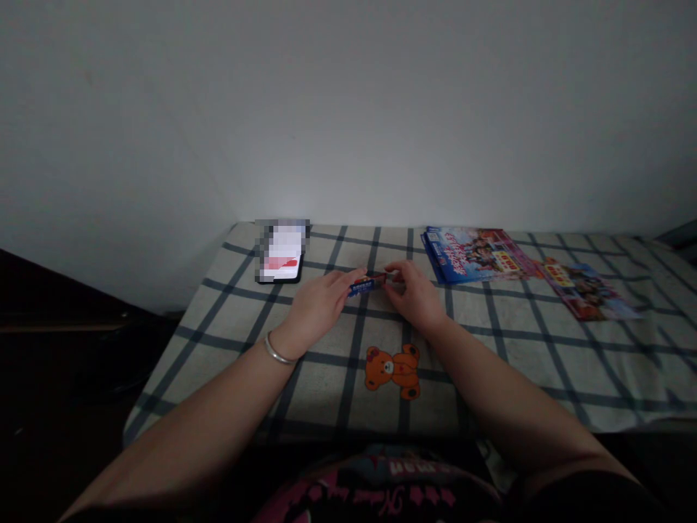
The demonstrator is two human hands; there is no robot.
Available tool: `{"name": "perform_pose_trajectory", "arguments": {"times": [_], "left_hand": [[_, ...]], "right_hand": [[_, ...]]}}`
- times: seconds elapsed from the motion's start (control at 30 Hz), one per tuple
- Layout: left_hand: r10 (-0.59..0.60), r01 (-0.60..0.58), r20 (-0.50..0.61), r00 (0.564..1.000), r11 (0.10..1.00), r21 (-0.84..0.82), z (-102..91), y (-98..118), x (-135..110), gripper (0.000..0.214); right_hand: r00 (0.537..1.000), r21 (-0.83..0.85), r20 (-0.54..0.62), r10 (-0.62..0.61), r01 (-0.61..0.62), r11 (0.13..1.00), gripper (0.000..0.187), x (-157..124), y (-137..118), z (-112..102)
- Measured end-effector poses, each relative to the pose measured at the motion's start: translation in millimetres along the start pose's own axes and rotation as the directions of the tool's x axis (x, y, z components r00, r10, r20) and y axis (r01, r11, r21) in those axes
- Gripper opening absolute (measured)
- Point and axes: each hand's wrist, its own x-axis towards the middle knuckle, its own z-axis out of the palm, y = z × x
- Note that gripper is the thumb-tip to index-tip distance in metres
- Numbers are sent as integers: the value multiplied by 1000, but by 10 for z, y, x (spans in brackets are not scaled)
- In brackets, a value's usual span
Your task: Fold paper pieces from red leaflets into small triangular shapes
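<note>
Above the middle of a checked tablecloth (250, 319), my left hand (319, 301) grips the left end of a small blue-and-red printed packet (364, 285). Whether this is a thin box or a folded leaflet I cannot tell. At the packet's right end, my right hand (417, 294) has its thumb and fingers closed around the edge. The palm side of both hands is hidden. A silver bracelet (279, 350) circles my left wrist.
A phone (280, 254) with a lit screen lies at the back left, partly pixelated. To the back right is a stack of blue-and-pink printed leaflets (462, 256), with another leaflet (591, 290) beside it. An orange bear figure (393, 369) shows near the front edge. A white wall (348, 109) rises behind.
</note>
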Motion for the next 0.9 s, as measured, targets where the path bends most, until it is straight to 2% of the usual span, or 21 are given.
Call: {"name": "perform_pose_trajectory", "arguments": {"times": [0.1,0.2,0.33,0.5,0.7,0.9], "left_hand": [[-16,15,-35,999,999,-46,-12,27,0,43],[-28,20,-73,997,995,-102,8,47,-3,38],[-43,26,-96,994,986,-167,64,49,-14,34],[-69,55,-45,997,963,-262,42,44,-24,32],[-41,59,62,997,946,-319,-83,-29,-6,48],[-92,113,81,993,936,-334,-107,-52,-7,50]], "right_hand": [[998,-46,8,-67,68,997,22,-3,-13,-25],[980,-99,123,-159,172,980,15,2,-21,-36],[957,-127,199,-213,240,962,23,14,-13,-18],[938,-95,257,-234,265,959,30,23,-37,-16],[931,-42,259,-259,278,960,33,21,-58,-38],[911,8,302,-282,293,956,39,12,-37,-35]]}}
